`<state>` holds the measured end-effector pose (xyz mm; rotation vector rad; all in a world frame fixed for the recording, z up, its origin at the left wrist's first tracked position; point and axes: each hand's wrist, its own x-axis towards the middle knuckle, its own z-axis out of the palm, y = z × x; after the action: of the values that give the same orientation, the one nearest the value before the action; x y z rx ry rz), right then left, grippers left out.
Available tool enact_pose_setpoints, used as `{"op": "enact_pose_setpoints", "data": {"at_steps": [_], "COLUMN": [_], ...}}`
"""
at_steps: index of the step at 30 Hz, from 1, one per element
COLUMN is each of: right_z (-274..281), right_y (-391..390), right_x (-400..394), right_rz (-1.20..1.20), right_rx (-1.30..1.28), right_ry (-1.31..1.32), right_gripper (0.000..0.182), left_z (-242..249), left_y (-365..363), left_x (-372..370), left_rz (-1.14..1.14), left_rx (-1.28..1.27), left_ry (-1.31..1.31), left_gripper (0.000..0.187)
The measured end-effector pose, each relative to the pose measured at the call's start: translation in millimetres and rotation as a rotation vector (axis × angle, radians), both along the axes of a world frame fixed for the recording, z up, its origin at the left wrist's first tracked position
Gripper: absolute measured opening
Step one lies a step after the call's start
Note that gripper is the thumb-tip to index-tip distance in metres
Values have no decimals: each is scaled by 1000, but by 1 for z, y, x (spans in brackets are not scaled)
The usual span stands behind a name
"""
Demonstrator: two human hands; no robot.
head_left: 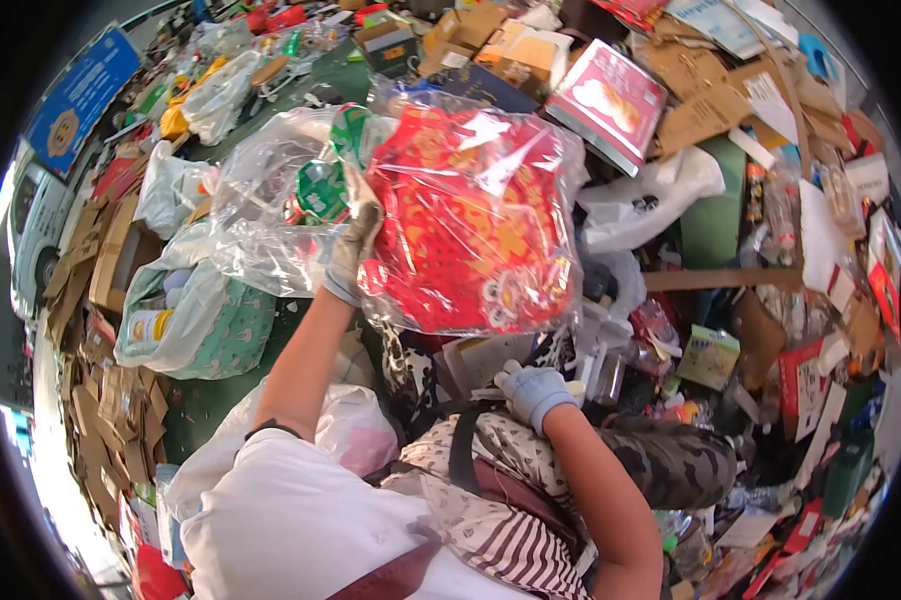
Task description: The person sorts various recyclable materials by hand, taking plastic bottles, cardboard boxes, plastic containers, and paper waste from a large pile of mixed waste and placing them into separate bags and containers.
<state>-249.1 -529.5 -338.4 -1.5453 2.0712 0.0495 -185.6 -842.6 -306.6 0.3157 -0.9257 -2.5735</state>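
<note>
My left hand (354, 243), in a pale work glove, is closed on the left edge of a clear plastic bag (470, 225) with red and gold festive printed pieces inside. A second clear plastic bag (270, 215) with a green round label hangs against the same hand. Low in front of my lap, my right hand (533, 392), in a light blue-grey glove, has its fingers curled; I cannot tell what is in them. A cardboard piece (480, 360) lies just beyond this hand, partly hidden under the red bag.
A green patterned bag (225, 320) with a white liner and containers stands at the left. A pink printed box (607, 105) lies beyond the red bag, with a white plastic bag (650, 200) to its right. Flattened cardboard (115, 420) and mixed waste surround me.
</note>
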Motion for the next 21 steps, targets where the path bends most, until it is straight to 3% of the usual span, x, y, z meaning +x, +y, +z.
{"op": "enact_pose_setpoints", "data": {"at_steps": [6,11,14,17,21], "right_z": [2,9,1,-2,-3], "right_y": [10,11,16,18,21], "right_x": [4,4,3,3,3], "right_rz": [-87,-132,-134,-141,-156], "right_rx": [30,55,28,-8,-19], "right_ry": [-2,-6,-10,-14,-11], "right_gripper": [20,21,22,23,22], "left_z": [40,21,41,6,22], "left_y": [8,-23,-4,-41,-29], "left_x": [15,23,24,22,19], "left_rz": [-106,-34,-55,-73,-80], "left_rx": [46,-119,-158,-47,-80], "left_ry": [57,25,-16,-11,-27], "left_gripper": [47,41,38,38,40]}}
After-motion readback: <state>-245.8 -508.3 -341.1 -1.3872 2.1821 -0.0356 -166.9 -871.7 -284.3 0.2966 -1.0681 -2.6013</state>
